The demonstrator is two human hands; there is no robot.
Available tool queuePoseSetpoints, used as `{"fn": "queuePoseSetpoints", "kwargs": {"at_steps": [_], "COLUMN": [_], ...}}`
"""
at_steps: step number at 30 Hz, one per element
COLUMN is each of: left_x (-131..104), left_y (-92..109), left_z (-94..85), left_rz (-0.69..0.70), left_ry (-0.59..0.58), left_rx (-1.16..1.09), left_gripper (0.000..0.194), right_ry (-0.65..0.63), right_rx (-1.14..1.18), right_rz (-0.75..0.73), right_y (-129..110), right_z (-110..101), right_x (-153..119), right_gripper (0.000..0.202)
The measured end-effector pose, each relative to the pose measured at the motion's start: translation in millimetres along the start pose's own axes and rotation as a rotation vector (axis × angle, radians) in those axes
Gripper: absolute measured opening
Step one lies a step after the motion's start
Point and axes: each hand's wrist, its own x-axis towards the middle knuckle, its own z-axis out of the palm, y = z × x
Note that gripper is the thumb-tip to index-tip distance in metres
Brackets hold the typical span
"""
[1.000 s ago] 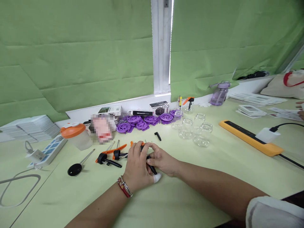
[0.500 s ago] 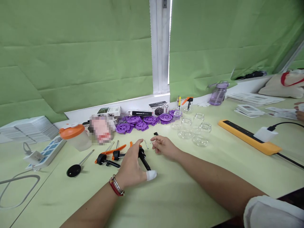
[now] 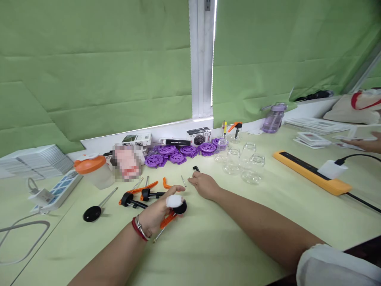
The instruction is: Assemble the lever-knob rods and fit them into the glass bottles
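Your left hand (image 3: 160, 209) covers much of the black-and-orange plastic assembly (image 3: 168, 219) it has hold of: you can see its round black cap under your white-wrapped thumb, an orange lever below, and a thin metal rod sloping out towards you. The hand is partly closed round it, 1 finger reaching out above the thumb; the other fingertips are hidden.

Your right hand (image 3: 206, 186) is low over the pale green table (image 3: 226, 238), palm down, fingers bent and close together. Their undersides are out of view, so whether they grip anything cannot be told. Just beyond them lies a small black elbow-shaped piece (image 3: 195, 169), its near end close to your knuckles, and a thin silver metal pin (image 3: 183, 181) lies near the fingertips.

To the left of your left hand are 2 more black-and-orange assemblies (image 3: 131, 199), 1 of them partly behind your hand, and a bent orange plastic strip (image 3: 166, 184) runs towards your fingers. Past your right hand stand 4 clear round glass jars (image 3: 233, 162), their outlines overlapping. A pixelated patch (image 3: 127, 162) masks something pinkish, and at the right edge another person's hand (image 3: 369, 143) is cut off
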Motion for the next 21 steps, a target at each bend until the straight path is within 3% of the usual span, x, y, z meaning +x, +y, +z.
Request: {"fn": "queuePoseSetpoints", "kwargs": {"at_steps": [6, 13, 17, 21], "left_x": [5.3, 11.9, 13.3, 15.9], "left_y": [-3.1, -3.2, -2.5, -2.2], "left_z": [-5.0, -10.2, -11.0, -12.1], "left_rz": [-0.097, -0.100, -0.116, -0.120], "left_ry": [-0.064, -0.113, -0.116, -0.138], "left_rx": [-0.100, -0.076, -0.058, -0.062], "left_gripper": [0.044, 0.049, 0.053, 0.056], "right_ry": [0.040, -0.053, -0.005, 0.039], "right_rx": [0.154, 0.287, 0.351, 0.734], "right_rz": [-0.013, 0.044, 0.034, 0.125], "right_y": [4.8, 5.9, 1.5, -10.9], "right_z": [-4.8, -10.5, -11.8, -12.3], "right_x": [-0.5, -3.6, -6.8, -9.0], "right_gripper": [0.017, 0.008, 0.005, 0.003]}}
